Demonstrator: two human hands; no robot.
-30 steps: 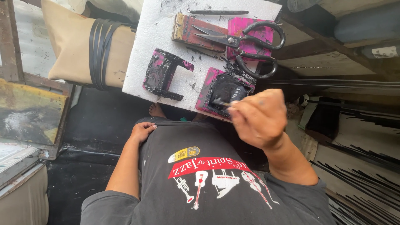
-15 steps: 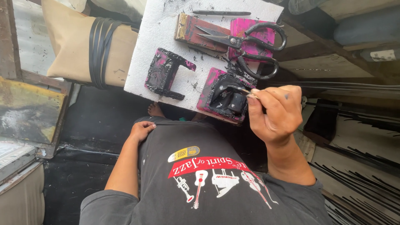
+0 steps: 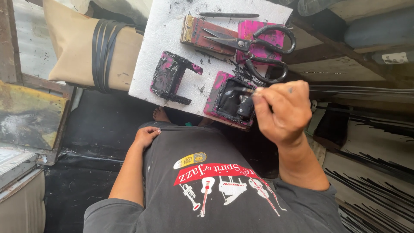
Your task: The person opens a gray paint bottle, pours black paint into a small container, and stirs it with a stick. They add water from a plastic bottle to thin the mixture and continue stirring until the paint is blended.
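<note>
Your right hand (image 3: 282, 113) has drifted from the block's right edge to just over the black-smeared pink block (image 3: 230, 101), fingers pinched together on one thin tool tip touching it. Your left hand (image 3: 146, 136) rests loosely curled on your thigh. On the white foam tabletop (image 3: 161, 39) lie one pair of scissors (image 3: 258, 45), one black-coated bracket (image 3: 172, 77) and three pink blocks.

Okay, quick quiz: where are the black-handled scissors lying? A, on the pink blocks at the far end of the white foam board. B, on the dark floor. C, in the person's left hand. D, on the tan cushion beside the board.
A: the scissors rest across the pink blocks on the white foam board, with neither hand touching them.
</note>
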